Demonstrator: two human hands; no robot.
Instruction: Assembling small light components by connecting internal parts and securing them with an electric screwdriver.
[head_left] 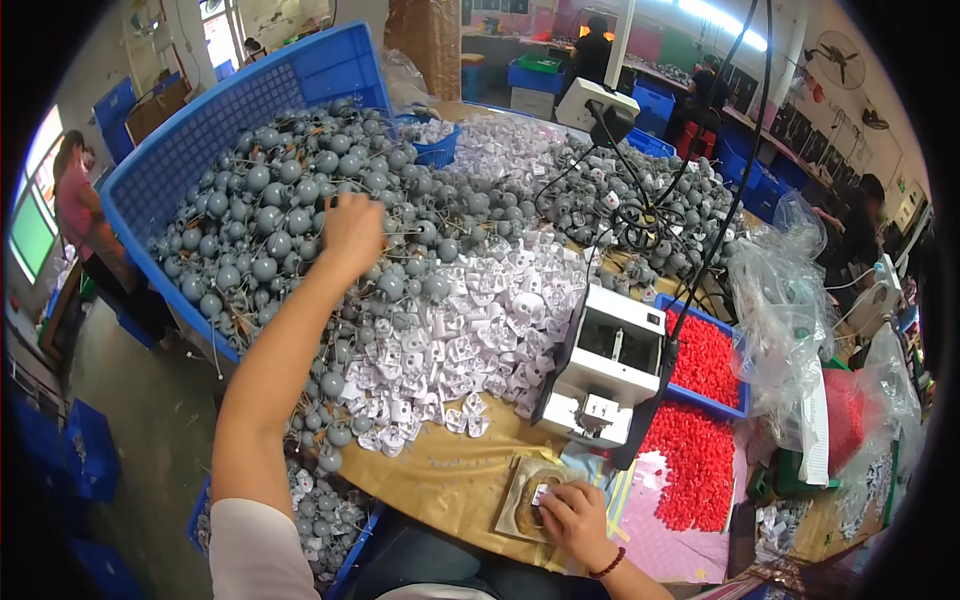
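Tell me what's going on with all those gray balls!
Somebody's left grip is among the gray balls heaped in and beside a blue crate; whether it holds one is hidden. The right grip touches a small white piece at a little square block. White parts and red bits lie heaped nearby.

The left arm point(268, 390) reaches far forward, bare from above the bent elbow, its forearm slanting inward to a left hand point(355, 235) with the back up and the fingers curled. The right hand point(578, 520) sits close to the body, fingers bent and pointing leftward, its wrist point(602, 556) low.
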